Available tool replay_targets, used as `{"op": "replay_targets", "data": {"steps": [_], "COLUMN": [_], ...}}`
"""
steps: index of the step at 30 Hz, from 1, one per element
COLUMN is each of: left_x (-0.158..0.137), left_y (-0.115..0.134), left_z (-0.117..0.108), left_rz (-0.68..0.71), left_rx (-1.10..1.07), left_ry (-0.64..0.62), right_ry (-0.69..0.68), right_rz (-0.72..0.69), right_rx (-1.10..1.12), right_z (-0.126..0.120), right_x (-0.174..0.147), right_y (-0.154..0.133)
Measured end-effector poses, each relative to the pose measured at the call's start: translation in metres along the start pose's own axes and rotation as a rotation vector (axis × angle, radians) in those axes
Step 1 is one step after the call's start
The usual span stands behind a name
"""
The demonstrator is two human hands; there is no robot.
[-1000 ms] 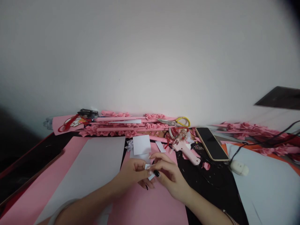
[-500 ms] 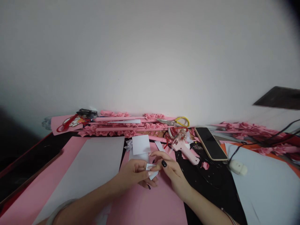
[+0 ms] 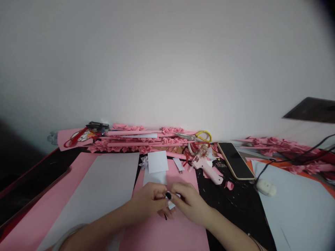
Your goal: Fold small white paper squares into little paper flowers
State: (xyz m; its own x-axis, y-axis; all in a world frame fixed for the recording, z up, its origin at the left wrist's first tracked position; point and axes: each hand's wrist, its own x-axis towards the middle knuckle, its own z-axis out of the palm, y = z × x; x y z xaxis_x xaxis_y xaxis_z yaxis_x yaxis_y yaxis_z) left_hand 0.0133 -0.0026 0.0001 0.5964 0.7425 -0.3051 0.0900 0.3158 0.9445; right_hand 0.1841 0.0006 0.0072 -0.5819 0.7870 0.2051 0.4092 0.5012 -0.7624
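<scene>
A black tabletop (image 3: 240, 209) carries everything, with a pink sheet (image 3: 167, 237) running down its middle toward the near edge. A pale sheet (image 3: 104, 184) lies on the left part, a bluish-white sheet (image 3: 300, 198) toward the right edge. Pink paper flowers (image 3: 172, 141) line the far edge. Over the pink sheet, the left hand (image 3: 146, 200) and right hand (image 3: 192, 204) are together, fingertips meeting. Near the far edge, right of middle, lie a phone (image 3: 237, 162) and a pink glue gun (image 3: 208, 169); a white square (image 3: 158, 161) lies left of them. Smallest, a white paper piece (image 3: 171, 205) (much of it hidden by fingers) is pinched between both hands.
</scene>
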Motion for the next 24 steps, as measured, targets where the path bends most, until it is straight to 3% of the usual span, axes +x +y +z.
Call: {"op": "replay_targets", "data": {"steps": [9,16,21,24], "left_x": [0.001,-0.003,-0.007,-0.008], "left_y": [-0.002,0.003,0.004,0.000], "left_z": [0.002,0.003,0.003,0.004], "left_rz": [0.002,0.116,0.253,0.365], "left_rx": [0.015,0.168,0.492,0.640], "left_ry": [0.005,0.174,0.274,0.247], "right_ry": [0.010,0.279,0.127,0.040], "right_rz": [-0.068,0.124,0.032,0.017], "right_rx": [-0.035,-0.030,-0.088,-0.084], "right_z": [0.000,-0.001,0.000,0.002], "right_x": [-0.001,-0.004,-0.007,-0.007], "right_y": [-0.004,0.006,-0.001,-0.004]}}
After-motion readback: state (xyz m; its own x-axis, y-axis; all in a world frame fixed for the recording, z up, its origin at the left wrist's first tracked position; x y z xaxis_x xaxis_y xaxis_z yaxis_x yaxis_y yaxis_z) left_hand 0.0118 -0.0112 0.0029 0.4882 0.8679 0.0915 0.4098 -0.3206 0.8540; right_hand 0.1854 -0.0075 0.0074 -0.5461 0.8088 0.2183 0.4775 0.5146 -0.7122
